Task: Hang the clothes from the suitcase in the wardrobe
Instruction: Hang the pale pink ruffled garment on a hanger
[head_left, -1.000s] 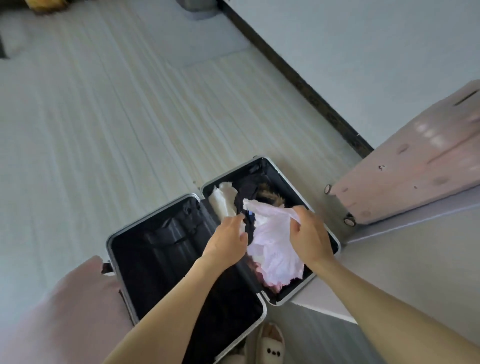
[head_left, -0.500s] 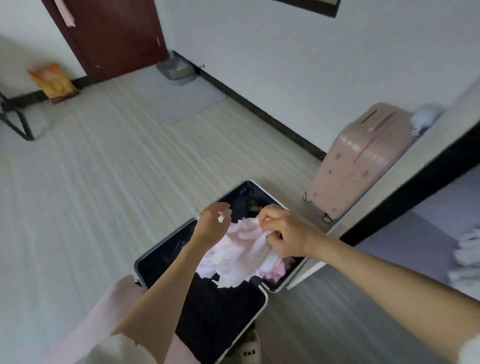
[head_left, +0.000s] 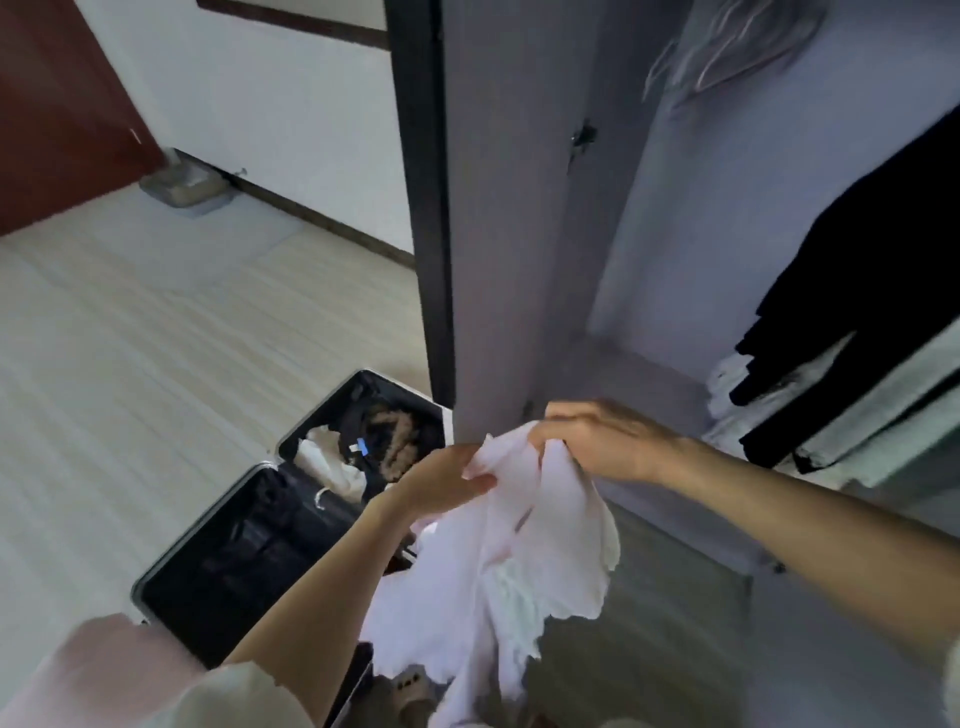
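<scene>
A pale pink-white garment (head_left: 519, 561) hangs in front of me, lifted above the open black suitcase (head_left: 223, 561) on the floor. My left hand (head_left: 441, 480) holds its upper left edge, and my right hand (head_left: 597, 441) grips its top next to it. White and dark clothes (head_left: 363, 441) still lie in the suitcase's far half. The wardrobe (head_left: 649, 260) stands open to the right, with empty hangers (head_left: 727, 47) at its top.
The wardrobe's door (head_left: 498, 208) stands edge-on just behind my hands. Black clothes (head_left: 872, 291) hang at the wardrobe's right, over folded white items (head_left: 737, 384). A grey tray (head_left: 182, 187) and a red-brown door (head_left: 52, 104) are far left. A slipper (head_left: 410, 691) shows below.
The garment has come up out of the suitcase, still held by both hands. My view has swung up and right from the suitcase to the open wardrobe.
</scene>
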